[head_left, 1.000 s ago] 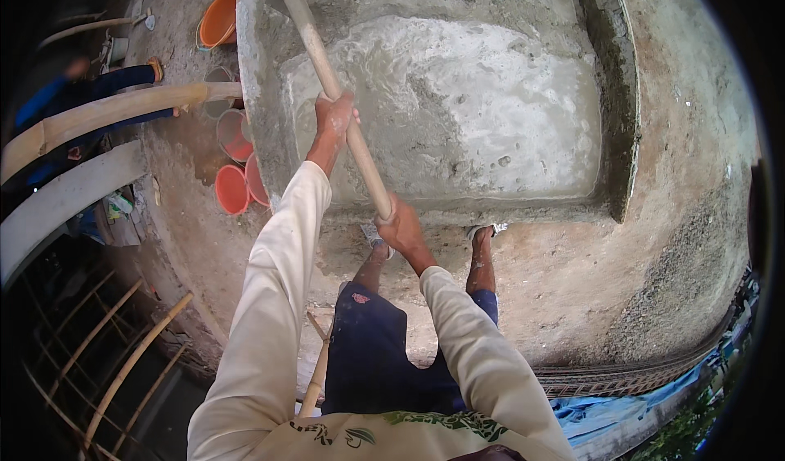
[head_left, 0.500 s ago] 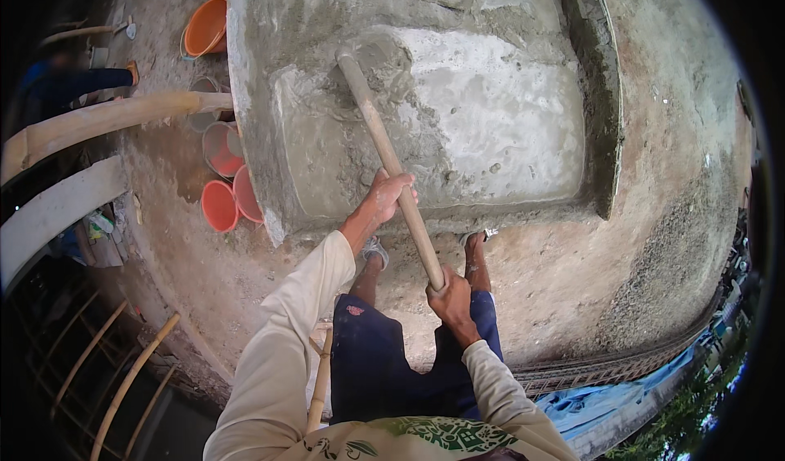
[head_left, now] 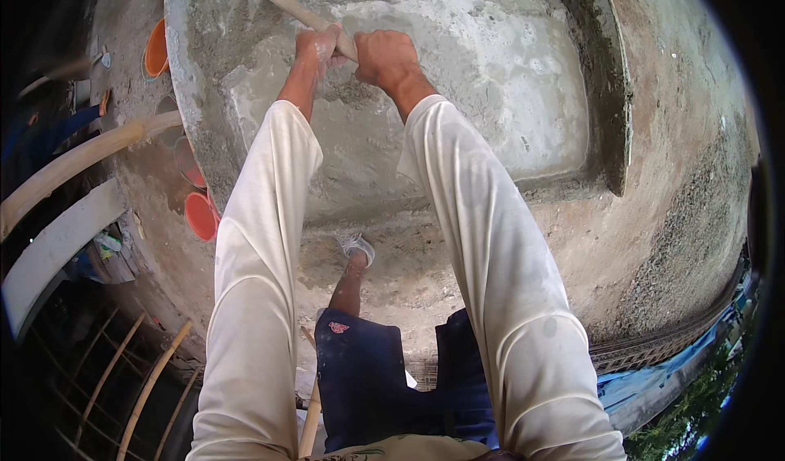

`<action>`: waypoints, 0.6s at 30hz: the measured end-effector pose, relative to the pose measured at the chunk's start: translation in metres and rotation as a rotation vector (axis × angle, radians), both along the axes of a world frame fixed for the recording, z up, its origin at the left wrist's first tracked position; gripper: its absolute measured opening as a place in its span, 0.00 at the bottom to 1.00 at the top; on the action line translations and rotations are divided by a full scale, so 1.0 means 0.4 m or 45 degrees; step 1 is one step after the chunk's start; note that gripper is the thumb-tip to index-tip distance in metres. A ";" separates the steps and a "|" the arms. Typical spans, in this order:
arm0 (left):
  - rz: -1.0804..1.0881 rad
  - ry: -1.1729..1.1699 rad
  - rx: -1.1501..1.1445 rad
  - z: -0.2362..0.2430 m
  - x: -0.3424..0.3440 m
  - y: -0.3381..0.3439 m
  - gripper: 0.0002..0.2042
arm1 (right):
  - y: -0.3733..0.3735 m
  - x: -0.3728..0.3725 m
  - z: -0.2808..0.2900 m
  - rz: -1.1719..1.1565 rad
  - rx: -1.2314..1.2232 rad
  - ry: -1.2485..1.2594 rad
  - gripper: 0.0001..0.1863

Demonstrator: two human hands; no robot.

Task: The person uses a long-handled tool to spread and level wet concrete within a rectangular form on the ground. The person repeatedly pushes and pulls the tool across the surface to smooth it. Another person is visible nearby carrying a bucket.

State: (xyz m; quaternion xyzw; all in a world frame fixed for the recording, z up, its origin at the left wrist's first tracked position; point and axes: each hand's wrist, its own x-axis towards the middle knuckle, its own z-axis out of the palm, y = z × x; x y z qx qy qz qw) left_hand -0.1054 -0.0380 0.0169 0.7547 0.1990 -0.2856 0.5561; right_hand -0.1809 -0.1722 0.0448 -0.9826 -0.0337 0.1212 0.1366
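Observation:
Both my hands grip the wooden handle (head_left: 296, 7) of a long hoe above a shallow trough (head_left: 607, 77) of wet grey mortar (head_left: 360, 150). My left hand (head_left: 317, 46) is wrapped around the handle nearer its far end. Close beside it on the right, my right hand (head_left: 388, 55) closes over the handle's near end. Both arms reach forward, and the handle slants up to the far left. The hoe's blade cannot be made out. A paler, whitish patch (head_left: 523, 77) of mix covers the right part of the trough.
An orange bucket (head_left: 156, 50) and a red bucket (head_left: 200, 216) stand left of the trough. A curved wooden pole (head_left: 90, 163) reaches toward its left wall. Gravel (head_left: 687, 232) lies at the right. Another person's leg (head_left: 74, 126) shows at the far left.
Both hands have moved forward and away from my body. My right hand has come up close beside my left, and the handle has shifted to the far left. The view has moved too.

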 end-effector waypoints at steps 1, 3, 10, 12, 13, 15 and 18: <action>0.055 0.070 -0.089 -0.029 -0.020 -0.022 0.16 | -0.047 -0.008 -0.011 0.103 -0.078 0.008 0.14; 0.167 0.183 -0.269 -0.078 -0.041 -0.063 0.16 | -0.135 -0.027 0.005 0.238 -0.147 0.020 0.14; 0.580 0.425 -1.129 0.028 -0.095 -0.334 0.18 | -0.515 -0.222 0.250 0.147 -0.318 -0.032 0.07; 0.504 0.534 -1.275 0.047 -0.167 -0.456 0.20 | -0.611 -0.332 0.334 0.118 -0.389 -0.049 0.07; 0.462 0.568 -1.325 0.059 -0.218 -0.526 0.20 | -0.653 -0.390 0.366 0.094 -0.424 -0.069 0.07; 0.363 0.533 -1.270 0.063 -0.279 -0.604 0.21 | -0.688 -0.485 0.371 -0.093 -0.339 -0.007 0.06; 0.336 0.537 -1.082 0.097 -0.306 -0.632 0.19 | -0.702 -0.550 0.335 -0.163 -0.324 0.021 0.06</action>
